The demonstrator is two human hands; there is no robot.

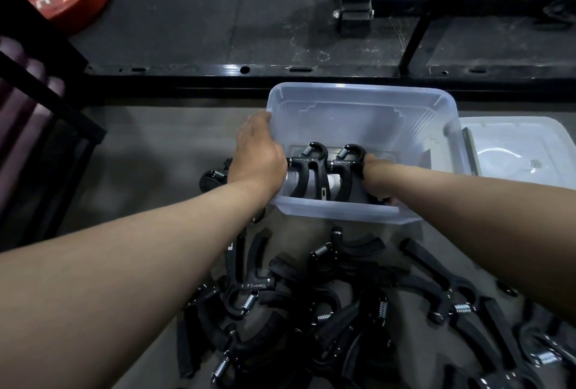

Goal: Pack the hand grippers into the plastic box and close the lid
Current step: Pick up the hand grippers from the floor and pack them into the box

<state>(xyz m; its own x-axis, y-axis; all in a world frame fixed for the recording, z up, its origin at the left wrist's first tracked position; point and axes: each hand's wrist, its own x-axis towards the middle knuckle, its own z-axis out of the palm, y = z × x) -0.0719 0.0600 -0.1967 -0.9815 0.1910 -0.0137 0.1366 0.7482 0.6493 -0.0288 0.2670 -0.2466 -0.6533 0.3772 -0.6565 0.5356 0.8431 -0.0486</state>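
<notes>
Head view: clear plastic box gripped at its left wall by left hand; right hand reached inside beside two black spring hand grippers, finger state not discernible.

Floor bears box, lid, grippers.

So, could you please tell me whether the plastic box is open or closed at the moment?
Open. The plastic box has no lid on it; the lid lies beside it on the right, and two hand grippers show inside.

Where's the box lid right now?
In the head view the lid lies flat on the floor at the right edge, right beside the plastic box, just beyond the right forearm and not on the box.
</notes>
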